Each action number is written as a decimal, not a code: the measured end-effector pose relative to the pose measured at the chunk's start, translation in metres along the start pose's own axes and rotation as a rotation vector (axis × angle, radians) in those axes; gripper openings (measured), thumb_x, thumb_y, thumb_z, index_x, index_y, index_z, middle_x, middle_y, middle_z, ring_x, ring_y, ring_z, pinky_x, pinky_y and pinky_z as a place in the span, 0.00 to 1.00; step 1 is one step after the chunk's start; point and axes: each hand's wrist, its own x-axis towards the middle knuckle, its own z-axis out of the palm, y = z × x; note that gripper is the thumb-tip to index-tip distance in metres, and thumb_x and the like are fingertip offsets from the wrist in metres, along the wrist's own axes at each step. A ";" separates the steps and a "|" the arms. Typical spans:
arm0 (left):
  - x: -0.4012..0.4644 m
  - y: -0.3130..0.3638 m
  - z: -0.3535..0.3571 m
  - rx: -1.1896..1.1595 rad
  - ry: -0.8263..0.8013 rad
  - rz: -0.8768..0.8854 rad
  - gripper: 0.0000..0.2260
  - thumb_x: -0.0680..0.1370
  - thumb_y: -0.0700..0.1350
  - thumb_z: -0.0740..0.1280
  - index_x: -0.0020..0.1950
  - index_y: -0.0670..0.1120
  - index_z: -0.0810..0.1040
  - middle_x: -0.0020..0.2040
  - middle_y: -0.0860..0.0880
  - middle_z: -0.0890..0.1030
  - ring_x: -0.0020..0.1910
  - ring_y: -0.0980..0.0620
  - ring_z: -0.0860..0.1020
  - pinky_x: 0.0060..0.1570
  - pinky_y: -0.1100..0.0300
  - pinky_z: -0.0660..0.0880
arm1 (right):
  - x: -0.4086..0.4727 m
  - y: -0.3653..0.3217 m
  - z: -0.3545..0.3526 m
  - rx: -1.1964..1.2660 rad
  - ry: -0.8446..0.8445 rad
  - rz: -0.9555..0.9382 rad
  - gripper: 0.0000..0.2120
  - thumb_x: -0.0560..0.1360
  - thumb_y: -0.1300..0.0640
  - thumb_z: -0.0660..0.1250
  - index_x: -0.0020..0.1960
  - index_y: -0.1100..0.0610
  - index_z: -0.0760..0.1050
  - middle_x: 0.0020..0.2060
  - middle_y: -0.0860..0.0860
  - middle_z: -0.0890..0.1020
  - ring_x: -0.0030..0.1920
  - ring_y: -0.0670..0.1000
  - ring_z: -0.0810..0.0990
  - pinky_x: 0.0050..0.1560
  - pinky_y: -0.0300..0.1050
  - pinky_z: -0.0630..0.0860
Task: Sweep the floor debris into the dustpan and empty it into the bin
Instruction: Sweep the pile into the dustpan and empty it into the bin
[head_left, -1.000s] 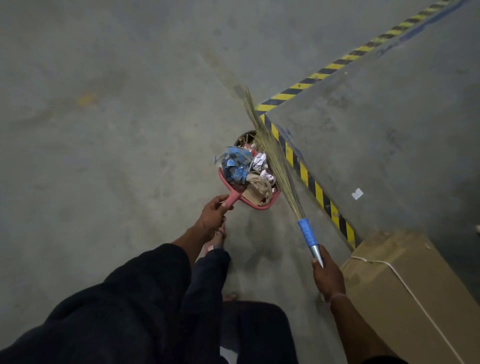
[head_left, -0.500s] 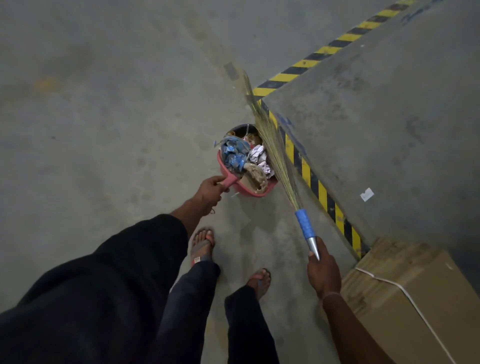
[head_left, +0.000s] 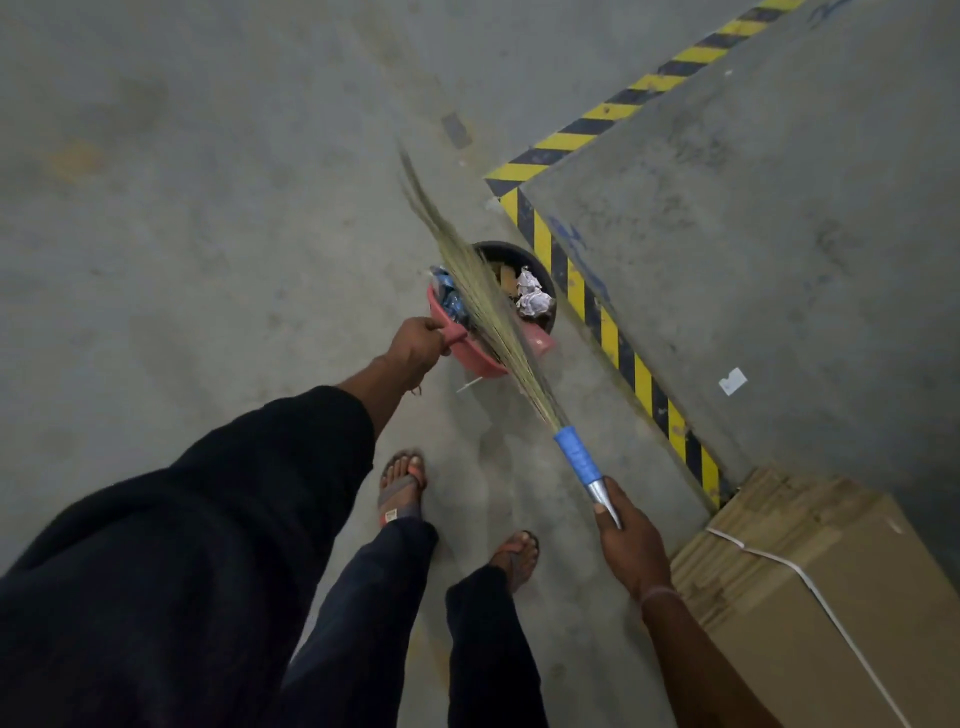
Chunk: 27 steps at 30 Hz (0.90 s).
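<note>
My left hand (head_left: 418, 345) grips the handle of a pink dustpan (head_left: 480, 358), which is tilted over a round black bin (head_left: 540, 275) on the floor. Crumpled white paper (head_left: 532, 299) and brown scraps lie in the bin; blue plastic waste (head_left: 449, 296) sits in the pan. My right hand (head_left: 631, 545) holds the metal end of a grass broom (head_left: 483, 306) with a blue grip. Its bristles cross over the pan and hide part of the debris.
A raised concrete platform (head_left: 753, 218) edged with yellow-black hazard stripes (head_left: 608, 332) runs right of the bin. A strapped cardboard box (head_left: 831, 597) stands at the lower right. My sandalled feet (head_left: 402, 491) stand just behind the pan. A white scrap (head_left: 732, 381) lies on the platform.
The dustpan has tipped over the bin and white paper now lies inside it. The broom has swung left across the pan. I have stepped closer.
</note>
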 end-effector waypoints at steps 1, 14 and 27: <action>0.002 0.004 -0.002 0.033 0.000 0.010 0.11 0.79 0.41 0.67 0.56 0.35 0.81 0.43 0.40 0.80 0.27 0.53 0.66 0.22 0.66 0.63 | 0.004 0.000 0.002 -0.003 -0.006 0.012 0.22 0.82 0.51 0.64 0.75 0.46 0.69 0.63 0.59 0.80 0.63 0.61 0.78 0.62 0.52 0.73; 0.008 0.031 -0.014 0.220 -0.035 0.136 0.15 0.74 0.50 0.75 0.51 0.39 0.85 0.44 0.43 0.83 0.38 0.51 0.77 0.30 0.65 0.67 | 0.004 -0.010 -0.002 0.011 0.130 -0.017 0.23 0.82 0.54 0.64 0.76 0.50 0.69 0.60 0.62 0.81 0.59 0.64 0.79 0.58 0.53 0.74; -0.004 0.042 -0.021 0.302 -0.037 0.193 0.08 0.75 0.45 0.74 0.47 0.41 0.83 0.37 0.46 0.79 0.34 0.52 0.74 0.30 0.64 0.67 | -0.008 -0.004 0.015 0.017 0.022 -0.012 0.22 0.82 0.53 0.64 0.75 0.48 0.70 0.61 0.59 0.81 0.61 0.61 0.79 0.61 0.53 0.75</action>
